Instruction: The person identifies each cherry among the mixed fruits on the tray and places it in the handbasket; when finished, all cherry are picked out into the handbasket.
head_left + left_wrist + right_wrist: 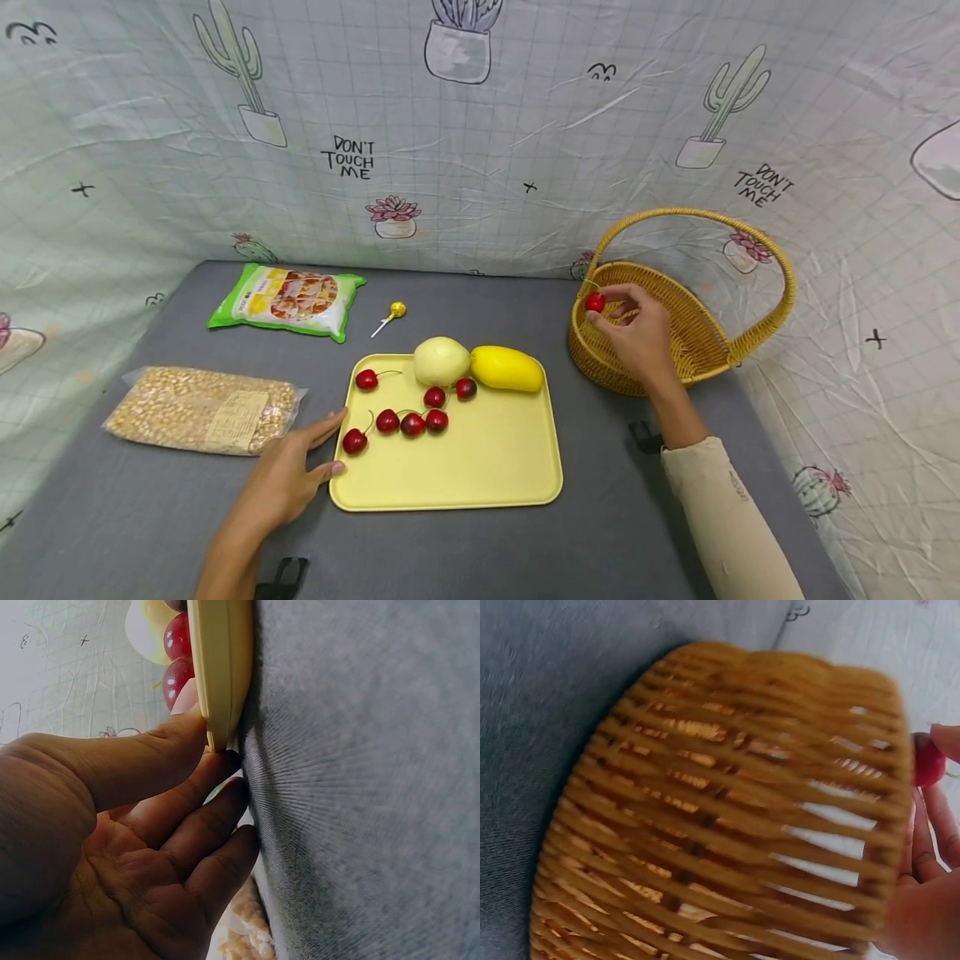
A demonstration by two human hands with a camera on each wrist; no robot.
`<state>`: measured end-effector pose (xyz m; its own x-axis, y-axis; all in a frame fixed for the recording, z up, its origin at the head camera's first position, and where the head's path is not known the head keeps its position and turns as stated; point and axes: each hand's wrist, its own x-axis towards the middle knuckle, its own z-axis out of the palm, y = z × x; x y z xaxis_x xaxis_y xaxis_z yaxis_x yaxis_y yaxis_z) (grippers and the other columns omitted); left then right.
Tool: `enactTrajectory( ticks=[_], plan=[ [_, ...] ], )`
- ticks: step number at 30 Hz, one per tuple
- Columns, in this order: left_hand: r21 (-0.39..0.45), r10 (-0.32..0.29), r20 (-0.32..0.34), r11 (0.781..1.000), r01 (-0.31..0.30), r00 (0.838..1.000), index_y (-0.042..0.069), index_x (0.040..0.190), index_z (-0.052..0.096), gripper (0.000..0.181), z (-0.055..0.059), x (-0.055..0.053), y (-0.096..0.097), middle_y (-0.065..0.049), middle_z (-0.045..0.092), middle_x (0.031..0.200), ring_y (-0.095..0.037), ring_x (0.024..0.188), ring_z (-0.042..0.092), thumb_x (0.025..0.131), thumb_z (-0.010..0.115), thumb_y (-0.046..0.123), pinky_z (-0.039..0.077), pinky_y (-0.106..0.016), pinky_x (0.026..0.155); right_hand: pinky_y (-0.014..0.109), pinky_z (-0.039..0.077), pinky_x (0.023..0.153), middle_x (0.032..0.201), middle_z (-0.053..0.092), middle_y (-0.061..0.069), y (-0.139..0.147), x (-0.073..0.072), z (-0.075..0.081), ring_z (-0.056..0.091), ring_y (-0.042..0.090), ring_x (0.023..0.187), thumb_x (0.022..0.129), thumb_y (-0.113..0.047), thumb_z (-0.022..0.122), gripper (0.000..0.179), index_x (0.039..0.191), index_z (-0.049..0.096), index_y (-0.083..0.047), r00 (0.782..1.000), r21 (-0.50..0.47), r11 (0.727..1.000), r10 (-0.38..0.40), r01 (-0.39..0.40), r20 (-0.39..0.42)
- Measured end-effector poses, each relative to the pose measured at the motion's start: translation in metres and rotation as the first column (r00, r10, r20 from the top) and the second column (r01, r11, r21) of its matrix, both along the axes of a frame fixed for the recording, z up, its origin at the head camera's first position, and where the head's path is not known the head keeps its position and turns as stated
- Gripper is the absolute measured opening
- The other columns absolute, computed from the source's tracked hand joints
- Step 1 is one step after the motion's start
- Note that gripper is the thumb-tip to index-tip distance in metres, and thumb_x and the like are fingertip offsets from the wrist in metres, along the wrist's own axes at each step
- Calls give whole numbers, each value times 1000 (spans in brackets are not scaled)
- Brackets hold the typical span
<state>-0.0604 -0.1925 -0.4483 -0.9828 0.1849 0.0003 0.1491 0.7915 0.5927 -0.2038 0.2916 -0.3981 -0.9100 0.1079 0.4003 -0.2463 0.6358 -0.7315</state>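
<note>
My right hand (637, 333) pinches a red cherry (595, 302) between thumb and fingertips, over the left rim of the wicker basket (705, 337). In the right wrist view, the basket's woven side (720, 802) covers part of that hand, and the held cherry (929, 760) shows past the rim. My left hand (288, 471) touches the left edge of the yellow tray (480, 475) with thumb and fingers nearly straight. Several dark red cherries (412, 424) with stems lie on the tray's left half. A pale round fruit (441, 361) and a yellow oblong fruit (507, 368) lie along its back.
A bag of corn kernels (187, 408) lies left of the tray. Behind it is a green and white food packet (288, 300), with a yellow lollipop (397, 310) to its right. A printed cloth (510, 133) hangs behind the grey table (480, 554).
</note>
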Motion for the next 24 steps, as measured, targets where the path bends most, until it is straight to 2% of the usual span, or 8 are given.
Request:
enactTrajectory(
  ticks=[5, 12, 17, 24],
  plan=[
    [2, 3, 9, 1000, -3, 1000, 10, 155, 57, 75, 0, 0, 0, -22, 61, 149, -52, 138, 56, 87, 87, 12, 45, -72, 111, 15, 47, 65, 111, 75, 12, 8, -11, -7, 60, 22, 87, 91, -19, 86, 33, 121, 76, -10, 999, -63, 997, -47, 46, -17],
    [1, 1, 21, 1000, -1, 1000, 11, 156, 56, 75, 1, 0, 0, -23, 61, 150, -53, 139, 55, 87, 87, 13, 45, -72, 110, 18, 46, 65, 111, 74, 10, 15, -25, -15, 59, 13, 84, 91, -19, 85, 31, 120, 76, -10, 992, -130, 984, -128, 125, -13],
    [6, 4, 17, 1000, -5, 1000, 11, 156, 56, 75, 1, 0, 1, -23, 61, 150, -53, 139, 55, 87, 87, 12, 45, -72, 110, 21, 47, 69, 116, 73, 8, 18, -34, -16, 58, 9, 85, 93, -23, 84, 33, 123, 75, -12, 981, -107, 976, -182, 189, 71],
    [2, 6, 26, 1000, -6, 1000, 11, 156, 56, 76, 0, 0, 0, -24, 60, 150, -53, 139, 54, 87, 87, 13, 45, -72, 110, 27, 47, 73, 125, 75, 13, 22, -46, -18, 58, 15, 91, 98, -27, 80, 37, 130, 72, -11, 954, -11, 974, -219, 226, 205]
  ],
)
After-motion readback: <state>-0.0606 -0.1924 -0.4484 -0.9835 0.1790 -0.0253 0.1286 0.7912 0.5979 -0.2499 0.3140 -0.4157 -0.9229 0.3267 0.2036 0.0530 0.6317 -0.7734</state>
